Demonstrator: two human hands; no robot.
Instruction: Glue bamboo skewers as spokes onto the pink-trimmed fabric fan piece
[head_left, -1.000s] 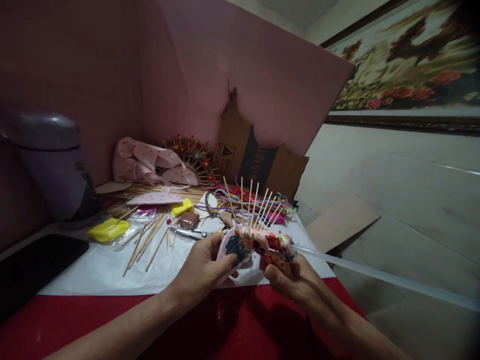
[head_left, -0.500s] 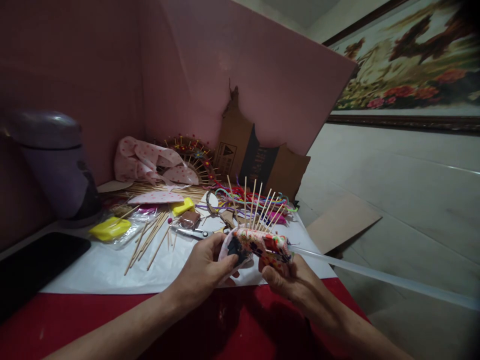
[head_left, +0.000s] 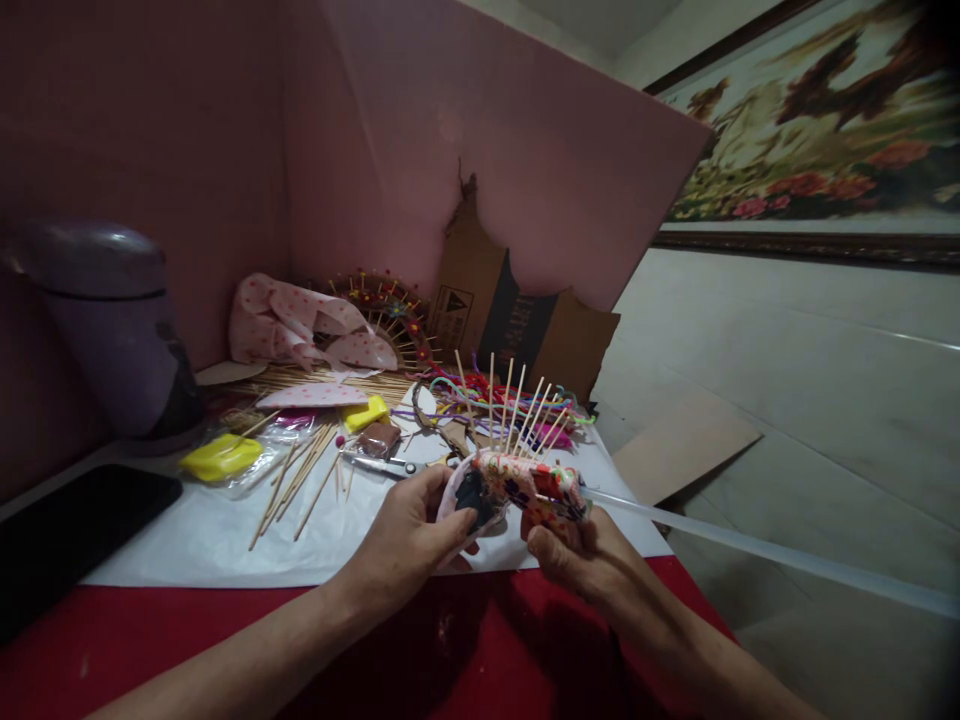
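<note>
A curved band wrapped in floral cloth point(head_left: 525, 482) is held up over the table's front edge, with several thin wooden sticks point(head_left: 517, 410) rising from its top like a fan. My left hand point(head_left: 420, 515) grips its left end, thumb on a dark patch inside the pale rim. Around the right end my right hand point(head_left: 577, 555) is closed, thumb on the near side. A long translucent rod point(head_left: 750, 545) runs from beside that end toward the right edge of the view. The fingers behind the cloth are mostly hidden.
Scissors point(head_left: 379, 464), loose sticks point(head_left: 300, 480), yellow clay point(head_left: 222, 457) and colourful pipe cleaners point(head_left: 480, 385) lie on the white sheet point(head_left: 172, 545). A black phone point(head_left: 82, 535) and a purple tumbler point(head_left: 120, 340) stand at left. Torn cardboard point(head_left: 517, 310) leans behind.
The right end of the floral band has shifted very slightly to the right with my right hand. My left hand looks unchanged.
</note>
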